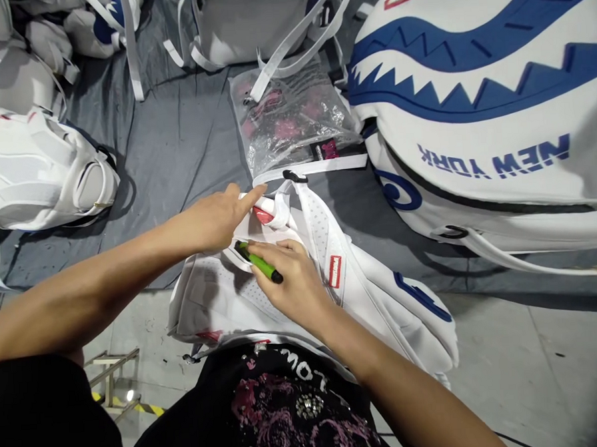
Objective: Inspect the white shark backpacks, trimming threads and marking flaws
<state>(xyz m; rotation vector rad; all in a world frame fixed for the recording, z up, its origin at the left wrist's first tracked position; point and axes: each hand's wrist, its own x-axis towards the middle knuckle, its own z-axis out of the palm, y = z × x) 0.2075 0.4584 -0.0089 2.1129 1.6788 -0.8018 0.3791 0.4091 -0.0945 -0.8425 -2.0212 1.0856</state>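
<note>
A white backpack (277, 304) lies against my front at the edge of the grey-covered table, its perforated strap with a red label (335, 271) turned up. My left hand (218, 220) is closed on the backpack's upper edge, beside a white webbing loop and a red patch (263, 215). In the fingers of my right hand (296, 273) is a slim green tool with black ends (265, 265); whether it is a pen or a cutter I cannot tell. Its far tip touches or hovers just over the white fabric below my left hand.
A clear plastic bag (293, 124) with pink items lies just beyond. To the right stands a large white backpack with blue teeth and lettering (472, 107). More white backpacks (40, 170) crowd the left and back of the grey cloth (174, 136). A metal frame (111, 373) stands below left.
</note>
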